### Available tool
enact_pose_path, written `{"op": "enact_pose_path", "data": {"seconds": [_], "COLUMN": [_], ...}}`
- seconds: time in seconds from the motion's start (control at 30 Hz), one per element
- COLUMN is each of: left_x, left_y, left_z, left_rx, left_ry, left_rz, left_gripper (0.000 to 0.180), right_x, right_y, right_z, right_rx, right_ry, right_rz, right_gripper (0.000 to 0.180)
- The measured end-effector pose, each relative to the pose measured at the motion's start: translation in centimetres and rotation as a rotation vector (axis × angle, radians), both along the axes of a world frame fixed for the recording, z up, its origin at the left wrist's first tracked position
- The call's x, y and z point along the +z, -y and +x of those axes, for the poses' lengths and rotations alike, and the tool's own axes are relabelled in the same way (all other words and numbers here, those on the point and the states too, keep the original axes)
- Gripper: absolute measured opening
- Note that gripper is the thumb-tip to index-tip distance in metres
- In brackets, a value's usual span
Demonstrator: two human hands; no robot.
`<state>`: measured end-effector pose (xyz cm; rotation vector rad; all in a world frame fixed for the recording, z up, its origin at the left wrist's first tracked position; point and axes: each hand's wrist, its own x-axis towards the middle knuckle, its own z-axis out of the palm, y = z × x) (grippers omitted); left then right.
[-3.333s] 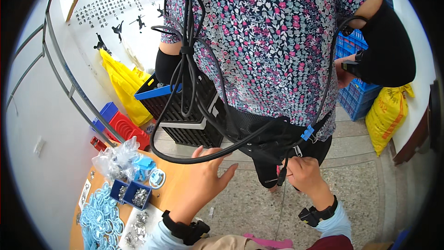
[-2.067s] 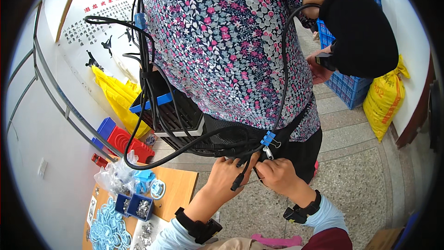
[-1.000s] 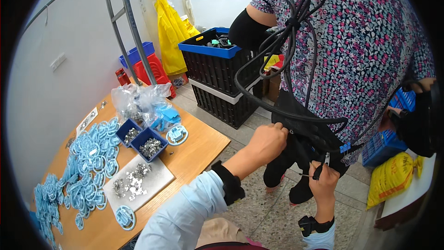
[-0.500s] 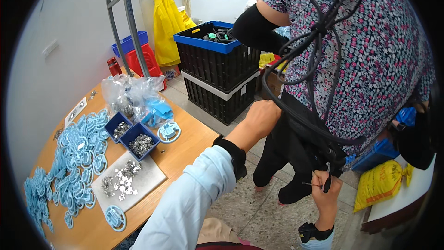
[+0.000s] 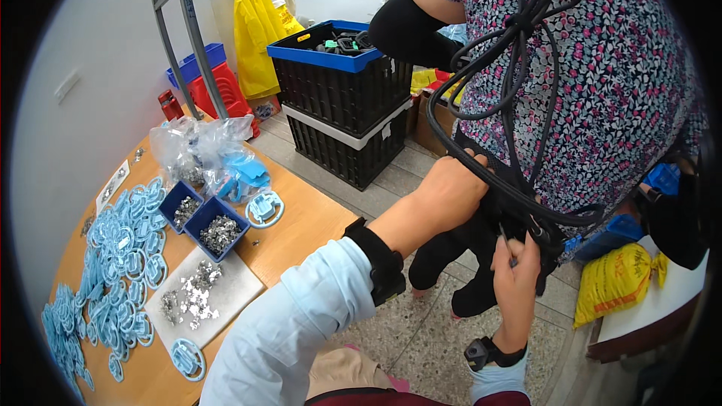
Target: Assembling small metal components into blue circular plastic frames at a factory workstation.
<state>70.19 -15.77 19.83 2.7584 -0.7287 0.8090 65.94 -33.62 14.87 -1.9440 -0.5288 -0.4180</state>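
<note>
Right hand [image 5: 514,271] at five o'clock – fingertips pinched together on a small dark pin-like piece among the black cables [image 5: 519,180], probably to steady a fine connector. Just above, toward three o'clock, the left hand [image 5: 450,184] curls shut around the same cable bundle at the waist of a standing person in a floral top [image 5: 602,68], seemingly bracing the loops so they don't swing. The cables run up that person's front to twelve o'clock.

Farther out: stacked black crates [image 5: 338,98] with a blue rim at eleven o'clock, a yellow bag [image 5: 617,282] at four. Down at eight o'clock the wooden table [image 5: 308,218] carries pale blue plastic rings [image 5: 120,248], blue bins [image 5: 218,229] of small metal parts and a clear plastic bag [image 5: 199,150] – all within arm's reach.
</note>
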Motion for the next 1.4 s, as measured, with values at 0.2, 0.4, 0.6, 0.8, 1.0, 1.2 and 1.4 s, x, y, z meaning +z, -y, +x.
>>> {"op": "enact_pose_path", "data": {"seconds": [0.2, 0.4, 0.6, 0.8, 1.0, 1.2, 1.4], "left_x": [1.0, 2.1, 2.4, 1.5, -1.2, -1.9, -2.0], "left_y": [-0.4, -0.5, 0.7, 0.9, 1.2, 1.2, 0.4], "left_z": [1.8, 2.0, 2.5, 1.9, -0.1, -0.5, -1.1], "left_rx": [-0.008, 0.134, 0.133, 0.112, -0.004, -0.102, -0.277], "left_ry": [0.138, 0.067, 0.046, 0.140, 0.197, 0.293, 0.328], "left_rz": [-0.139, -0.123, -0.328, -0.506, -0.506, -0.399, -0.163], "left_gripper": [0.009, 0.011, 0.011, 0.023, 0.028, 0.033, 0.025], "right_x": [0.4, 0.9, 1.8, 2.2, 1.7, 1.1, -0.2], "right_y": [-0.5, -0.6, 0.0, 0.1, 0.6, 0.7, 3.1], "right_z": [0.6, 2.6, 4.6, 4.0, 4.8, 4.8, 3.4], "right_rx": [-0.175, -0.449, -0.525, -0.390, -0.335, -0.338, -0.273], "right_ry": [0.199, 0.195, 0.369, 0.229, 0.271, 0.251, 0.336], "right_rz": [-0.060, -0.147, -0.140, 0.075, 0.117, 0.147, -0.106], "right_gripper": [0.055, 0.033, 0.021, 0.020, 0.020, 0.020, 0.020]}}
